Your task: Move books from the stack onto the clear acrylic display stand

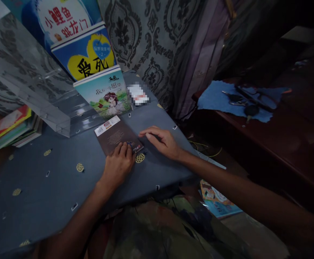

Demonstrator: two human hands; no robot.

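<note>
A dark brown book [115,135] lies flat on the blue-grey cloth-covered table [51,180], its back cover up with a white barcode label at the far end. My left hand [118,163] rests on the book's near edge, fingers together and pressed flat on the cover. My right hand [162,141] lies flat on the cloth just right of the book, fingers stretched toward its right edge. Neither hand grips anything.
Three picture books [104,91] stand stepped in a clear acrylic rack [51,108] behind the brown book. A stack of books [11,127] lies at the left. A blue cloth with scissors [235,99] sits on a dark wooden bench at the right. Another book [217,201] lies on the floor.
</note>
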